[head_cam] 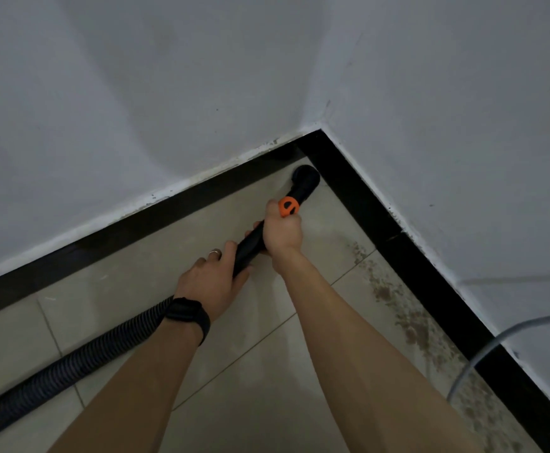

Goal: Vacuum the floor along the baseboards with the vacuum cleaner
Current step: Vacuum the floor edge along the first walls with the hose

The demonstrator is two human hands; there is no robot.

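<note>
The black vacuum nozzle (305,178) sits on the pale tiled floor (267,371) in the room corner, touching the black baseboard (358,197). My right hand (281,232) grips the black wand just behind an orange slider (289,206). Lower down the wand, my left hand (213,281) holds it where it meets the ribbed black hose (71,364); that wrist wears a black band. The hose runs off to the lower left.
Brown dust and grit (414,325) lie along the right baseboard. A grey cable (482,351) hangs down the white right wall (463,125) and crosses the baseboard to the floor. A second black baseboard (103,243) runs along the left wall.
</note>
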